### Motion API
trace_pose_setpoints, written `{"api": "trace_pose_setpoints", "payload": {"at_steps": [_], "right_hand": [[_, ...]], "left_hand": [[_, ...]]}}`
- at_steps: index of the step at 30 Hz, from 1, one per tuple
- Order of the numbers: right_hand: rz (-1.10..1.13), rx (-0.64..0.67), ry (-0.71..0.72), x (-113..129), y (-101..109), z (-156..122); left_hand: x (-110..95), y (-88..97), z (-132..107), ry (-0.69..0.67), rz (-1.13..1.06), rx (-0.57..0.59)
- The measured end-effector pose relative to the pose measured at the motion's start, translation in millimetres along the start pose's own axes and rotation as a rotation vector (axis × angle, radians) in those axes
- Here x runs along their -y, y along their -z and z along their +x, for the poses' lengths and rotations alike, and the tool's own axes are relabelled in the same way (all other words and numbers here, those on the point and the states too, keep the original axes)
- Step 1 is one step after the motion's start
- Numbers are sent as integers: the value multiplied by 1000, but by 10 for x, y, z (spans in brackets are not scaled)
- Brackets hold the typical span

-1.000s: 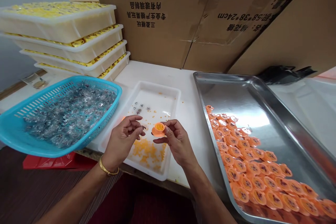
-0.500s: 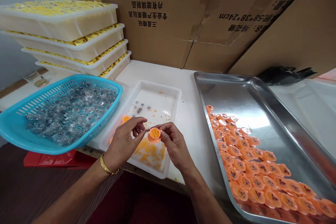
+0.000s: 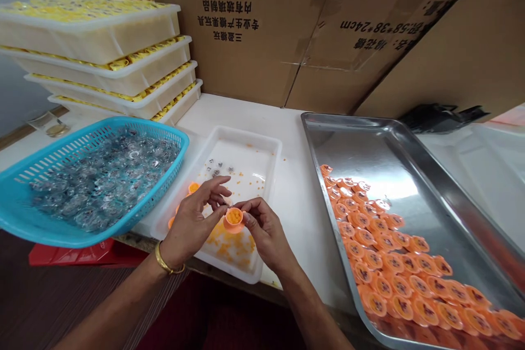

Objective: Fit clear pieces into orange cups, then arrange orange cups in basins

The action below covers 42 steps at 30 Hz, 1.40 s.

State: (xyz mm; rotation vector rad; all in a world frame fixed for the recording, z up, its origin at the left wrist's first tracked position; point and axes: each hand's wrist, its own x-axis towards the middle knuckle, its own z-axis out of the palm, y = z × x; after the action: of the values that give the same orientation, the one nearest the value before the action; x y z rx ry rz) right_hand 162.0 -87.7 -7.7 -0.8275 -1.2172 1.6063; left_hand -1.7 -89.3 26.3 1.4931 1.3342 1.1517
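Observation:
A small orange toy cup [image 3: 234, 219] filled with yellow-orange bits is held over the white tray [image 3: 268, 169]. My right hand [image 3: 264, 229] pinches it at its right side. My left hand [image 3: 200, 210] is at the cup's left rim, thumb and forefinger pressed together; whatever they hold is too small to make out. Loose orange bits [image 3: 229, 249] lie in the tray below. Small dark-and-clear pieces [image 3: 215, 168] rest farther back in it. More orange cups [image 3: 193, 188] sit by the tray's left side, partly hidden by my left hand.
A blue basket [image 3: 159, 194] of clear plastic pieces stands left. Behind it rise stacked white trays [image 3: 123, 38] of yellow items. A metal tray [image 3: 311, 145] holds rows of orange lidded cups [image 3: 385, 262] at right. Cardboard boxes [image 3: 254, 65] wall off the back.
Both hands have shifted slightly left and the cup has come a little lower and left in view. The cup remains in my right hand.

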Motion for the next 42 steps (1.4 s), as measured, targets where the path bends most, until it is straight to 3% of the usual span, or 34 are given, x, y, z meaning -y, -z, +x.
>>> {"api": "trace_pose_setpoints", "payload": {"at_steps": [4,11,16,21,27,42], "right_hand": [[-9,-5,13,-11,22,13],[-12,-5,19,-31,21,14],[26,-47,-11,-8,48,10],[-45,-92,4,-37,68,25],[-104,-89,-9,-36,19,15],[-42,-85,-50,51,-57,9]], "left_hand": [[24,3,14,98,-82,-16],[84,-33,-9,96,-117,-9],[-70,117,35,177,-180,-103],[-208,150,25,222,1,218],[-120,16,62,167,176,211],[-137,157,302,309,177,429]]}}
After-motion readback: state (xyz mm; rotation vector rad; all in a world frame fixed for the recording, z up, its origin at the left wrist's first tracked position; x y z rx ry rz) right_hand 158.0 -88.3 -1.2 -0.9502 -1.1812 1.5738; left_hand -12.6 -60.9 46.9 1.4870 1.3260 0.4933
